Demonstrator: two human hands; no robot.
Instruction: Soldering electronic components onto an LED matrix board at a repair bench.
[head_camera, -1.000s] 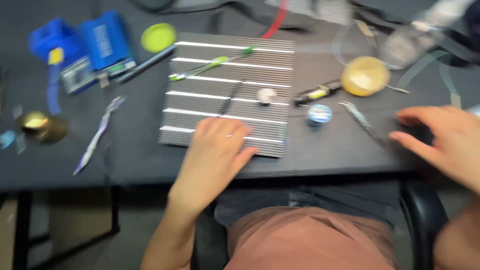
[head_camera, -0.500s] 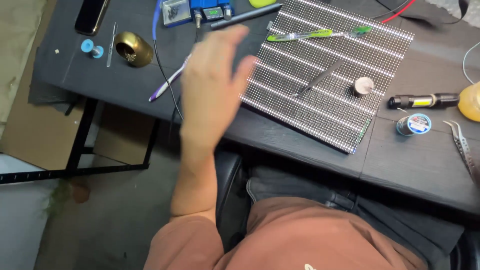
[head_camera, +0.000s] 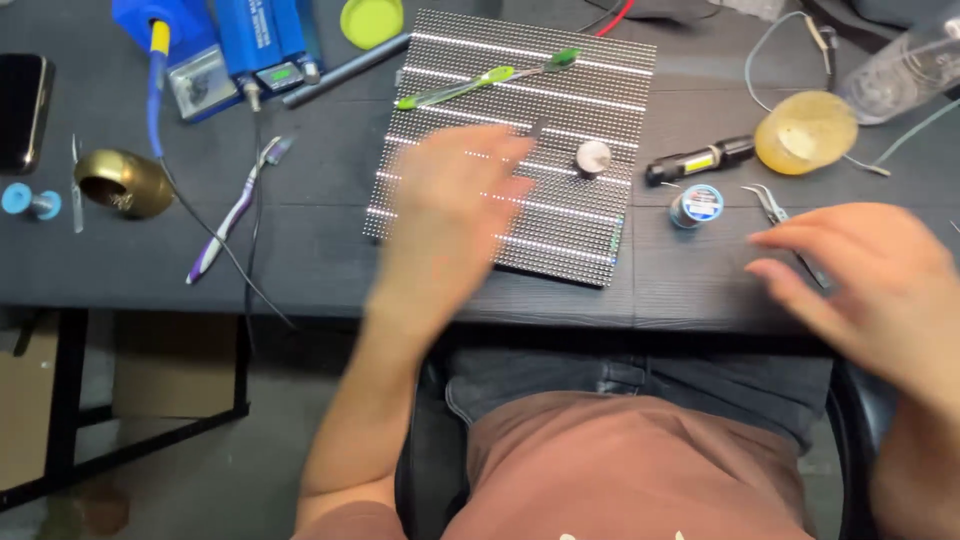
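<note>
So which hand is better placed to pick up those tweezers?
Probably the right hand: its fingertips hover just beside the tweezers at the desk's right. The left hand is blurred over the LED panel, farther off.

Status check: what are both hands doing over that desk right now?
Left hand blurred, open over grey dotted LED panel. Right hand open beside metal tweezers. Nothing gripped.

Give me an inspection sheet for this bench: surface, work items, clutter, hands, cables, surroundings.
Surface: dark table.
Work items: LED panel lying flat; green toothbrush and small metal knob on it.
Clutter: tweezers, solder spool, black pen torch, amber tub, brass bowl, blue station, phone.
Hands: left hand blurred over the panel; right hand open by the tweezers.
Cables: black cord, red lead.
Surroundings: floor, table frame.
</note>
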